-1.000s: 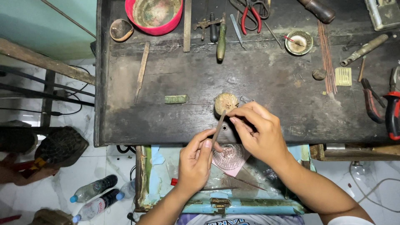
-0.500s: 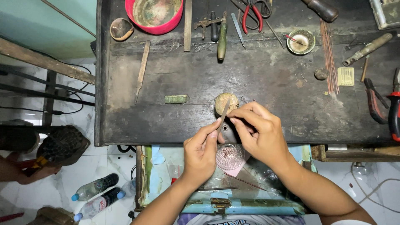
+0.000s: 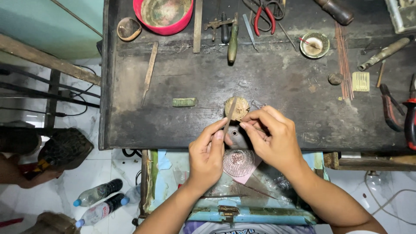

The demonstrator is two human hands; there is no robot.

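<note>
At the front edge of a dark, worn workbench [image 3: 277, 86], my left hand [image 3: 207, 156] pinches a thin flat file [image 3: 229, 113] that slants up across a round wooden peg [image 3: 237, 107]. Just right of it, my right hand [image 3: 273, 138] holds a very small piece between thumb and forefinger against the file; the piece itself is too small to make out. The two hands almost touch. Under them a clear round dish [image 3: 238, 162] rests on a pink sheet in an open drawer.
On the bench lie a green block [image 3: 184, 102], a wooden strip [image 3: 150, 71], a red bowl [image 3: 165, 15], red-handled pliers [image 3: 262, 15], a small tin dish [image 3: 314, 44], thin copper rods [image 3: 343, 60] and pliers at the right edge [image 3: 409, 117]. Plastic bottles [image 3: 99, 201] lie on the floor at left.
My left hand has risen closer to the bench edge and to my right hand, bringing the file up across the wooden peg. My right hand has stayed in place.
</note>
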